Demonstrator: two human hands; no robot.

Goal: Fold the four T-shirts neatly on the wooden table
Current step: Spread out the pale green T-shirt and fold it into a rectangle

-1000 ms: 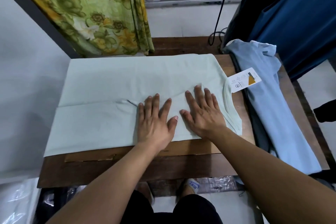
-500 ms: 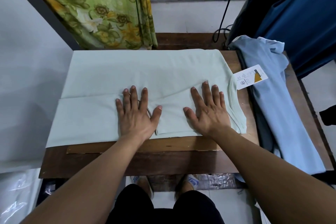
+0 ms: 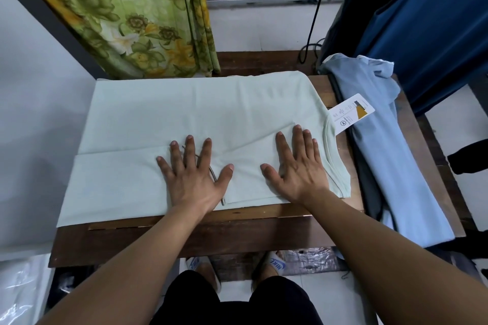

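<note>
Mint T-shirt (image 3: 200, 113) spread flat, near edge folded over; left hand (image 3: 192, 179), right hand (image 3: 298, 169) pressing flat, fingers splayed.

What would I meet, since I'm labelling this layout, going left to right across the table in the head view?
Left hand → right hand → paper tag → light blue T-shirt. The mint-green T-shirt lies under both hands, so it is left out.

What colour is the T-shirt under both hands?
The T-shirt is pale mint green, plain; head view.
</note>
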